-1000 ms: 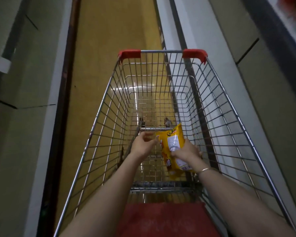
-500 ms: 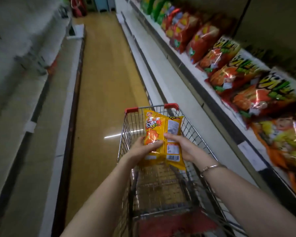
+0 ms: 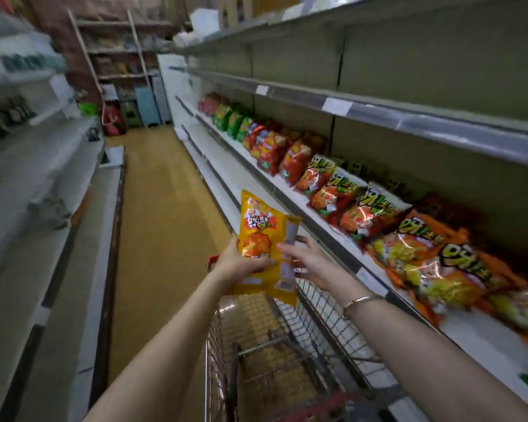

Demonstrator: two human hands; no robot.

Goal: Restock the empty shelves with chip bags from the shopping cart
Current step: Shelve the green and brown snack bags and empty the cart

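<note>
- A long shelf (image 3: pixel 485 339) runs down the right side of the aisle, with a row of snack bags (image 3: pixel 348 202) in red, green and orange leaning along it.
- Above it is an upper shelf (image 3: pixel 439 123) with white price tags on its rail.
- The shelving on the left (image 3: pixel 43 178) is too blurred to show what it carries.
- Nothing stands between the hands and the right shelf.
- Both forearms reach forward over the cart, and a bracelet (image 3: pixel 358 300) sits on the right wrist.
- The left hand (image 3: pixel 238 263) grips the yellow chip bags (image 3: pixel 256 233) low on the left, thumb across the front.
- The right hand (image 3: pixel 308 263) pinches their right edge, fingers spread behind.
- They look like two bags pressed together, though I can't be sure.
- The bags are upright in the air above the far end of the shopping cart (image 3: pixel 317 315), near the stocked shelf but apart from it.
- The tan floor (image 3: pixel 159 208) shows through the cart's wire bottom.
</note>
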